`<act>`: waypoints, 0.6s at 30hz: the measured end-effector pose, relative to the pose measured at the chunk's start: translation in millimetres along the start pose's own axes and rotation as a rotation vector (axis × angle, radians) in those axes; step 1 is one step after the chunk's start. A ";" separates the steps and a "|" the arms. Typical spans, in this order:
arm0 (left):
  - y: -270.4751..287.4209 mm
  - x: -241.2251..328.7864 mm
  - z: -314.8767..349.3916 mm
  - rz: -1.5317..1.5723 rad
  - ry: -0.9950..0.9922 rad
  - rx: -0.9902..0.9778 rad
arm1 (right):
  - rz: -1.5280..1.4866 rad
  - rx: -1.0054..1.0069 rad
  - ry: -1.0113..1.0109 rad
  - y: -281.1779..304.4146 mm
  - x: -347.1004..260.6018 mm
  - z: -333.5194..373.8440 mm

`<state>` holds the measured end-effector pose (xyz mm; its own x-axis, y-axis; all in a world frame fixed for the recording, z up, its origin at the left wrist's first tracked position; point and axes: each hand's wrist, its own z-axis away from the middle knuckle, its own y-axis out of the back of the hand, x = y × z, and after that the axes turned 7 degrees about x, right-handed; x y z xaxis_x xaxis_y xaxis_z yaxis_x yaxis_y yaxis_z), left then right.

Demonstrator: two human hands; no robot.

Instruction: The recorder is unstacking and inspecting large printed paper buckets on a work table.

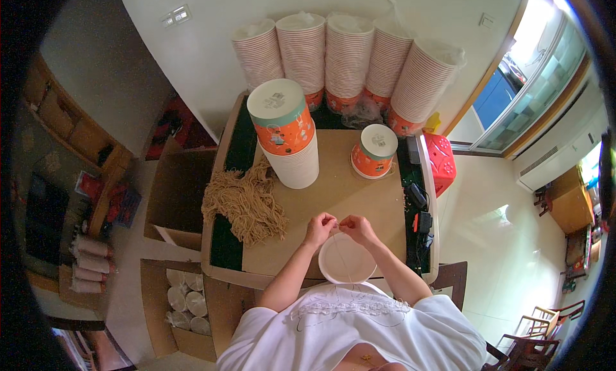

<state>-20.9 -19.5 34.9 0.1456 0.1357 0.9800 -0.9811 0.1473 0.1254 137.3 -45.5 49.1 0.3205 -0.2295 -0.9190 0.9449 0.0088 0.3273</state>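
Note:
My left hand (320,229) and my right hand (359,230) meet at the near part of the table, fingertips pinched close together. A thin pale string (346,263) runs down from them across a white paper bucket (330,266), whose round opening faces up just below my hands, against the table's near edge. What lies right between the fingertips is too small to see clearly, but the string leads to both hands. To the left lies a loose heap of tan strings (247,204).
Behind stands an upside-down stack of orange paper buckets (282,133); a shorter orange bucket (374,154) sits at the right. Several tall wrapped stacks (350,56) line the wall. A black adapter (417,194) lies at the right edge. An open carton (157,307) is at lower left.

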 end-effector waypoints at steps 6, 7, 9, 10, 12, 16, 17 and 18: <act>-0.7 -0.5 -1.6 -0.012 0.001 -0.007 | 0.007 0.050 0.042 -1.5 10.3 -2.1; 0.0 -1.3 -1.6 -0.012 0.002 -0.004 | 0.020 0.053 0.044 -2.1 6.4 -1.5; 1.1 -2.7 -1.6 -0.003 0.025 -0.006 | 0.044 0.033 0.020 -1.0 -0.9 0.8; 0.6 -2.9 -1.8 -0.003 0.025 -0.007 | 0.068 0.019 -0.004 0.2 -5.2 2.1; -0.6 -3.6 -1.8 0.022 0.021 -0.004 | 0.091 0.020 0.002 0.2 -6.2 2.3; -2.0 -10.7 -3.6 0.053 0.010 0.011 | 0.108 0.041 0.037 -1.1 2.2 0.4; -2.0 -11.7 -3.9 0.073 0.022 0.018 | 0.108 0.043 0.036 -1.3 6.9 -0.9; -1.9 -12.5 -4.2 0.093 0.034 0.026 | 0.077 0.042 0.062 -1.6 11.5 -2.2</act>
<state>-20.4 -17.4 21.7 0.0580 0.1807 0.9818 -0.9934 0.1075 0.0389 139.6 -46.0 37.6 0.3967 -0.1689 -0.9023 0.9141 -0.0173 0.4051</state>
